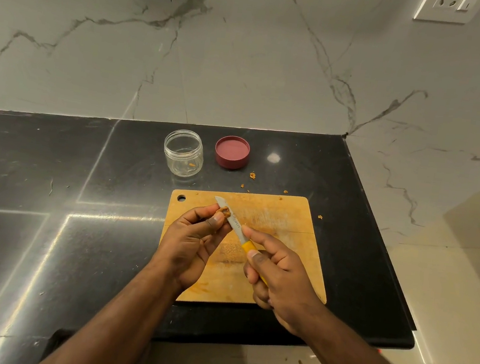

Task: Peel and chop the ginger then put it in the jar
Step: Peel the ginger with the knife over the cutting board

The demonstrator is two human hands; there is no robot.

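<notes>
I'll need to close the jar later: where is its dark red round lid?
In the head view the dark red round lid lies upside down on the black counter, just right of the clear plastic jar, beyond the wooden board.

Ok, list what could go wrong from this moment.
1. The knife blade lies against the small ginger piece pinched in the left hand; a slip could cut a fingertip.
2. Peel bits already lie off the cutting board; more may scatter.

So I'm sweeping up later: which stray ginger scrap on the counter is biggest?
The ginger scrap just right of the red lid; the others near the board's far edge are specks.
</notes>
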